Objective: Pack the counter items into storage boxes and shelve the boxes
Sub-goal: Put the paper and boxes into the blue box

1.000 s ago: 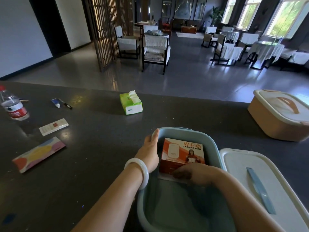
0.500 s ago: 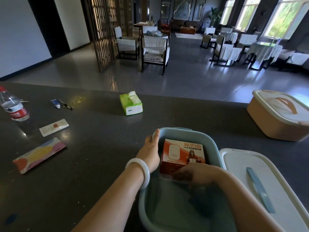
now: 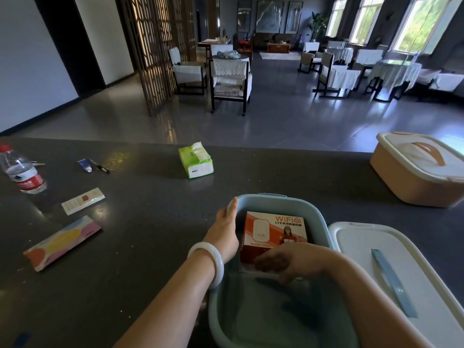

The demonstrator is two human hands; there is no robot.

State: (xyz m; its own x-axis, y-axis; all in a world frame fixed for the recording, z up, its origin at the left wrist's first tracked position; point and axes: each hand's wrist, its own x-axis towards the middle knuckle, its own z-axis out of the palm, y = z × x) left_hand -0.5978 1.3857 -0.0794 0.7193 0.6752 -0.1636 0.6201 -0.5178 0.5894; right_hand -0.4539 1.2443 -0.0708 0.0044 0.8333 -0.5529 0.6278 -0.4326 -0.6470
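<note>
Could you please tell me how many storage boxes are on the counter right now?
2: the open blue box in front of the person, its white lid lying to its right, and the closed peach box at the counter's far right. Others may be out of frame.

Both bare forearms reach forward from the lower edge. The left hand, a pale bangle on its wrist, grips the rim of the blue storage box, thumb along the top. The right hand reaches down inside, knuckles up, its fingers curled on the near edge of the orange WiFi box.
</note>
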